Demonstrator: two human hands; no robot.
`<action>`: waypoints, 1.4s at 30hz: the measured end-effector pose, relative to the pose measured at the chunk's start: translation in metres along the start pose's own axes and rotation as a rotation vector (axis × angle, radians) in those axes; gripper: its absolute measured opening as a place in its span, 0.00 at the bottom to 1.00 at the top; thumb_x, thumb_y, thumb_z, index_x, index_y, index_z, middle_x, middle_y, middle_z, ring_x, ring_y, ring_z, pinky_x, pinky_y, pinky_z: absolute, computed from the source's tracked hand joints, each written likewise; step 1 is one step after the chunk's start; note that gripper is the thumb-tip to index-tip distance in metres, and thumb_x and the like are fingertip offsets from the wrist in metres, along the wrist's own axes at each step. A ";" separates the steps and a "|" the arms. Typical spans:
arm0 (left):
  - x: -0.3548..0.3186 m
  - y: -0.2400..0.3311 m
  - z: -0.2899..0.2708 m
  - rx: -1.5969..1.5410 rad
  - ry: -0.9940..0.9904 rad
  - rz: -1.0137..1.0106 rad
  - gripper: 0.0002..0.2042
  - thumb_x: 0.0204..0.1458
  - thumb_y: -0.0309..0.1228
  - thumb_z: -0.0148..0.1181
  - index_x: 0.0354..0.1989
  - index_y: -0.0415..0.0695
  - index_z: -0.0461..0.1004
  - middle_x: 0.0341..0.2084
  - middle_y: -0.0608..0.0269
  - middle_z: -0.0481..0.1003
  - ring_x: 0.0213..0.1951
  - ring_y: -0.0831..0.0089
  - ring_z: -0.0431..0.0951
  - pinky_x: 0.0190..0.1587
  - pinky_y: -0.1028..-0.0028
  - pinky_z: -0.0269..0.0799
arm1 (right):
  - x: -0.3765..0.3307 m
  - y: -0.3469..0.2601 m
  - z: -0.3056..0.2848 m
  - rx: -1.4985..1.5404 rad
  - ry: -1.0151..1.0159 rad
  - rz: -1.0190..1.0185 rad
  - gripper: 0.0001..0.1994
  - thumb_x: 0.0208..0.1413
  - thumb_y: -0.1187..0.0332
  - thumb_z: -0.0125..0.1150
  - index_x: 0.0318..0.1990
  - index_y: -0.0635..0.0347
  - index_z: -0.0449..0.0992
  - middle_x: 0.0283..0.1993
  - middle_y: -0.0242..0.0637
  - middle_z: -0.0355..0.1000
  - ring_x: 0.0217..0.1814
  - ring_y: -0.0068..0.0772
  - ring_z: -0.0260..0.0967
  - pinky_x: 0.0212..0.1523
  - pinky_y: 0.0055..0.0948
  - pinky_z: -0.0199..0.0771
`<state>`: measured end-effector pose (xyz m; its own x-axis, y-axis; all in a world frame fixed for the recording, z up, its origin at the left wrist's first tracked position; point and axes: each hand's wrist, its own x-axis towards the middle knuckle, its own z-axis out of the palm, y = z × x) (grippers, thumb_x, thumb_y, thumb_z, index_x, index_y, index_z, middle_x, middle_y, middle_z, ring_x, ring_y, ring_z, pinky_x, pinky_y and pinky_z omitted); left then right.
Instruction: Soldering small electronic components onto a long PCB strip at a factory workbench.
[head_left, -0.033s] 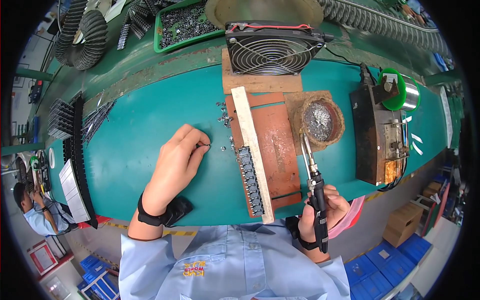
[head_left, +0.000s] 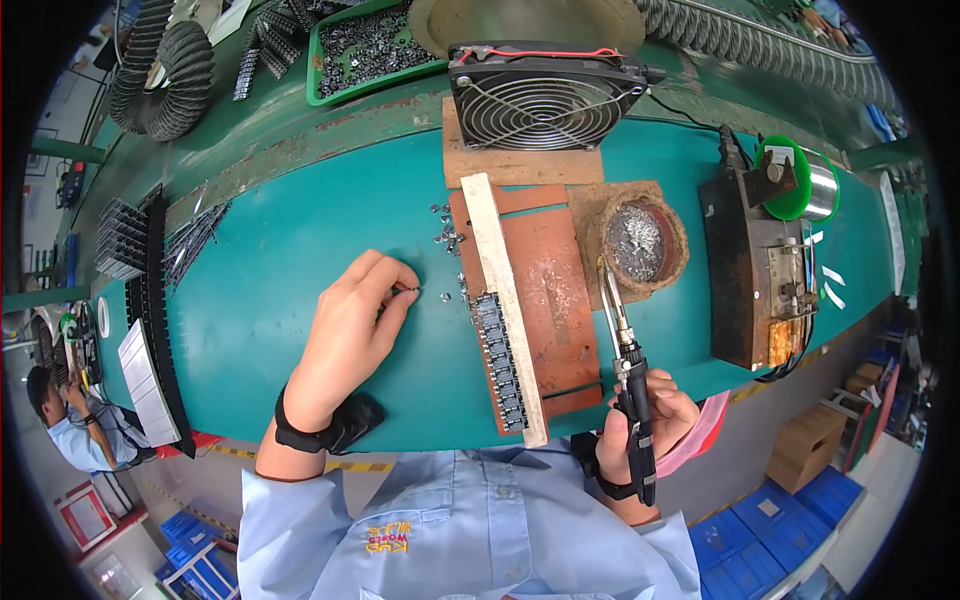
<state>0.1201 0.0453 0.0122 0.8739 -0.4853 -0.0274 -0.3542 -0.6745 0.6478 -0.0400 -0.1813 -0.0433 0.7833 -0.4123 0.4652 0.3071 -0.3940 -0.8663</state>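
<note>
My left hand [head_left: 360, 318] is over the green mat, thumb and forefinger pinched together. A tiny dark bit shows at the fingertips, too small to name. Just right of them, several small shiny metal parts [head_left: 447, 235] lie scattered beside a reddish-brown board [head_left: 548, 300]. Along this board runs a pale wooden strip [head_left: 505, 300], with a row of small dark circuit boards [head_left: 499, 365] against its left side. My right hand [head_left: 650, 425] is closed round the black handle of a soldering iron [head_left: 632, 385]. Its tip points up at the rim of a round pot [head_left: 686, 245] holding silvery solder bits.
A black fan [head_left: 545, 105] stands on a wooden block at the back. To the right are a metal box unit [head_left: 735, 270] and a green spool of solder wire [head_left: 820, 190]. Farther back sits a green tray [head_left: 318, 75] of small parts. Another person [head_left: 85, 425] works at far left.
</note>
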 end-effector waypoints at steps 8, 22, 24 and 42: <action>-0.009 0.010 0.006 -0.774 -0.088 -0.186 0.03 0.46 0.19 0.55 0.30 0.36 0.70 0.27 0.64 0.72 0.28 0.78 0.71 0.33 0.79 0.68 | 0.000 0.001 -0.001 0.017 -0.014 0.006 0.24 0.47 0.64 0.60 0.47 0.57 0.53 0.36 0.40 0.61 0.33 0.32 0.61 0.27 0.22 0.64; -0.009 0.006 0.018 -1.180 -0.274 -0.432 0.06 0.47 0.19 0.55 0.33 0.38 0.68 0.28 0.63 0.73 0.33 0.75 0.75 0.39 0.78 0.70 | 0.002 0.000 0.001 -0.008 -0.006 0.014 0.24 0.48 0.61 0.60 0.46 0.56 0.53 0.30 0.39 0.64 0.31 0.32 0.60 0.35 0.28 0.61; -0.008 0.006 0.020 -1.182 -0.275 -0.450 0.06 0.47 0.19 0.55 0.33 0.39 0.67 0.28 0.63 0.73 0.33 0.75 0.75 0.39 0.78 0.70 | 0.002 0.001 0.000 -0.016 -0.002 0.015 0.24 0.48 0.60 0.60 0.46 0.56 0.53 0.29 0.39 0.64 0.31 0.32 0.60 0.35 0.29 0.61; -0.007 0.007 0.030 -1.198 -0.297 -0.415 0.11 0.48 0.19 0.55 0.38 0.40 0.64 0.29 0.65 0.72 0.34 0.81 0.73 0.38 0.82 0.69 | 0.000 0.005 0.000 -0.021 0.021 -0.001 0.24 0.47 0.59 0.61 0.44 0.56 0.54 0.25 0.36 0.64 0.28 0.30 0.60 0.37 0.32 0.59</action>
<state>0.1014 0.0277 -0.0056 0.6846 -0.5696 -0.4548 0.5733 0.0353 0.8186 -0.0385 -0.1832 -0.0473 0.7715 -0.4287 0.4702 0.2964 -0.4117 -0.8618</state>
